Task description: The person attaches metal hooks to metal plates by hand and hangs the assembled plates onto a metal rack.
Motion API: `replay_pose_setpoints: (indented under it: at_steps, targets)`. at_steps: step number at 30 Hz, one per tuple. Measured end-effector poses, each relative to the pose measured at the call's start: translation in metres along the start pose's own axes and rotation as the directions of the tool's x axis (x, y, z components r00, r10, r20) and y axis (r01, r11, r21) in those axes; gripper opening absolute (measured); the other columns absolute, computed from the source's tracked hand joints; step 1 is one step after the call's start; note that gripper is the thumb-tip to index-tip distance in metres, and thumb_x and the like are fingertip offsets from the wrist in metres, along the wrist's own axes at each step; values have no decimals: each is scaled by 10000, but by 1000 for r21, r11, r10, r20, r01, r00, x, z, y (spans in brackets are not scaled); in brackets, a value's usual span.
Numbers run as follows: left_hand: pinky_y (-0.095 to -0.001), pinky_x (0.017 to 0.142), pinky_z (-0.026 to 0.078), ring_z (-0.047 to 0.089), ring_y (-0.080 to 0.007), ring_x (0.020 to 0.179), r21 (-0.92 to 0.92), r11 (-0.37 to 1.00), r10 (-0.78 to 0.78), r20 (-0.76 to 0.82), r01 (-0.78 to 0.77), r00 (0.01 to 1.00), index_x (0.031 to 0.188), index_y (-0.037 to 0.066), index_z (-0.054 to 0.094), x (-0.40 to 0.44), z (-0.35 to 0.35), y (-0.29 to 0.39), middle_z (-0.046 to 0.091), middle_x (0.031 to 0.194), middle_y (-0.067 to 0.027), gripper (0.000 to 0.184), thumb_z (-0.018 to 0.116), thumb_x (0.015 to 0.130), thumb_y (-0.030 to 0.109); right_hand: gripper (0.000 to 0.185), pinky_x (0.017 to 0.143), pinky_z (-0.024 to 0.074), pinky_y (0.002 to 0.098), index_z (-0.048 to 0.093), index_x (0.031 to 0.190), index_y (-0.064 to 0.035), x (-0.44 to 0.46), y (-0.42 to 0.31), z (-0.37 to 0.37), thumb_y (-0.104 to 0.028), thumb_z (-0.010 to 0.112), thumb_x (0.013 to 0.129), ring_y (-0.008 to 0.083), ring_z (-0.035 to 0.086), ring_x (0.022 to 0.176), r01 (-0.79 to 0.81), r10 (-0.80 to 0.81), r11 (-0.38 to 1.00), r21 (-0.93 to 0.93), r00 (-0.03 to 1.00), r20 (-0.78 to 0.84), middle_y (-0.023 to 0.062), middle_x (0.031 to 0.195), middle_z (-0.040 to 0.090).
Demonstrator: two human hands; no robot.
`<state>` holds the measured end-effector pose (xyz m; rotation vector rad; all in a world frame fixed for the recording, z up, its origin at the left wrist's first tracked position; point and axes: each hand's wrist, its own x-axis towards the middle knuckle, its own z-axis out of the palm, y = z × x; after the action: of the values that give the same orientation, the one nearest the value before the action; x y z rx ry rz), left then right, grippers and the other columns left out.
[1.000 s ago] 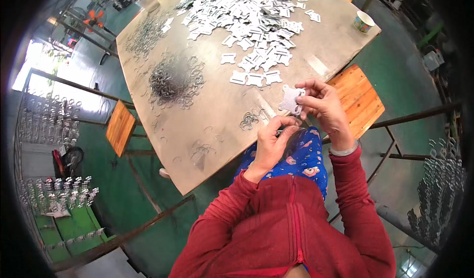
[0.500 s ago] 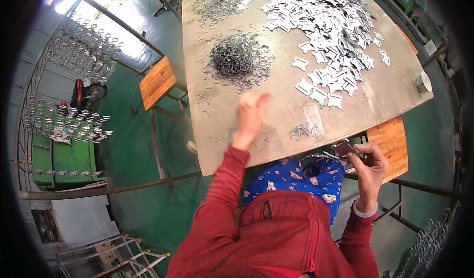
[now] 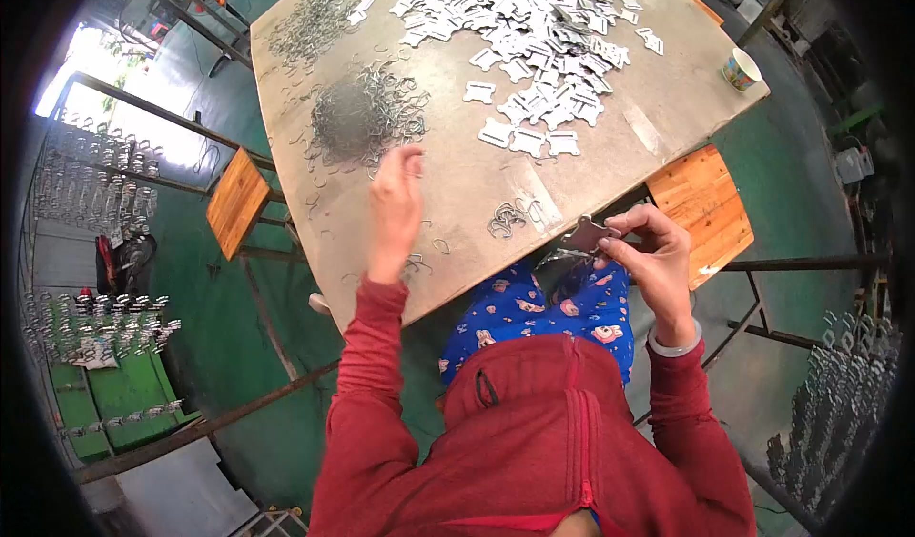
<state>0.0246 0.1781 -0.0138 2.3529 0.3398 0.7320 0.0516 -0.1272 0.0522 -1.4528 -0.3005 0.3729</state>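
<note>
My right hand (image 3: 653,256) pinches a flat metal plate (image 3: 589,236) with notched, waisted edges between thumb and fingers, just off the table's near edge above my lap. Thin metal pieces hang by the plate, too unclear to name. Over the table, my left hand (image 3: 396,208) is bent toward the near side of a pile of small bent wire rings (image 3: 348,122). Motion smears its fingers, so whether anything is between them does not show. A small cluster of rings (image 3: 507,219) lies near the table edge between the hands.
A large heap of similar pale plates (image 3: 534,51) covers the far side of the table (image 3: 448,170). More wire rings (image 3: 310,27) lie at the far left. A paper cup (image 3: 740,70) stands at the right corner. Wooden stools (image 3: 701,213) and hanging racks of metal parts (image 3: 839,408) surround it.
The whole view has swung, so the table sits further left. My left hand stays near the ring pile with its fingers turned more toward it. My right hand keeps the plate.
</note>
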Motion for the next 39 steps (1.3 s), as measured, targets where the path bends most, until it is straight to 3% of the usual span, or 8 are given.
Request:
replay_pose_setpoints:
  at_steps: [2,4,9,16,23,33,37,39]
  targets:
    - [-248,608,472,589,-122,685,-434,877,-131,199,207,971,1013,0,608,-14,4,46,635,805,-69,172,504,930,108,148,593,536,244,587,893,59,-2,4,-2,110,624,759,144,630,668,-5,5,1000,14,1000,-5,62,786,581]
    - [-239,630,493,598,-109,722,-630,691,-74,426,354,902,999,-23,611,-27,6,79,641,839,-66,171,519,928,102,148,597,542,250,585,894,60,-2,8,-4,110,625,760,148,631,670,-7,7,999,33,1000,-4,63,786,578]
    - [-273,678,529,611,-133,753,-772,300,22,594,561,804,981,-45,603,-49,17,129,644,898,-88,158,586,884,78,144,598,544,254,582,897,63,-7,15,-7,104,628,767,150,630,671,10,-9,996,93,1000,-15,80,781,599]
    - [-240,782,445,562,-85,841,-730,386,-11,607,564,794,944,17,644,-52,39,129,630,916,-27,170,622,879,173,142,609,537,248,586,906,61,-13,23,-14,103,623,776,150,631,676,63,-60,995,80,997,-39,90,795,614]
    - [-256,795,456,577,-97,857,-743,220,-42,641,632,767,990,37,613,-59,55,128,638,956,-42,196,606,890,205,124,646,514,254,585,882,53,-9,31,-23,110,621,777,148,625,713,102,-100,994,26,994,-53,75,821,607]
    - [-237,839,441,561,-84,897,-836,205,15,524,510,852,996,27,603,-55,56,176,634,1002,-45,177,617,880,160,177,663,536,281,604,889,51,-6,38,-34,170,588,759,180,613,757,534,-556,816,-221,830,-50,121,856,599]
    - [-201,699,464,569,-67,816,-849,221,55,503,480,863,1016,1,580,-38,60,190,626,906,-26,189,611,886,135,174,674,534,280,594,951,42,-5,26,-34,125,577,799,173,621,762,440,-449,894,-88,879,-161,106,845,609]
    - [-236,743,472,580,-92,843,-849,311,104,478,428,872,981,4,607,-33,59,193,643,913,-51,144,617,871,98,164,676,532,277,591,989,35,-2,18,-41,73,568,831,168,624,760,367,-368,929,-37,912,-182,102,846,617]
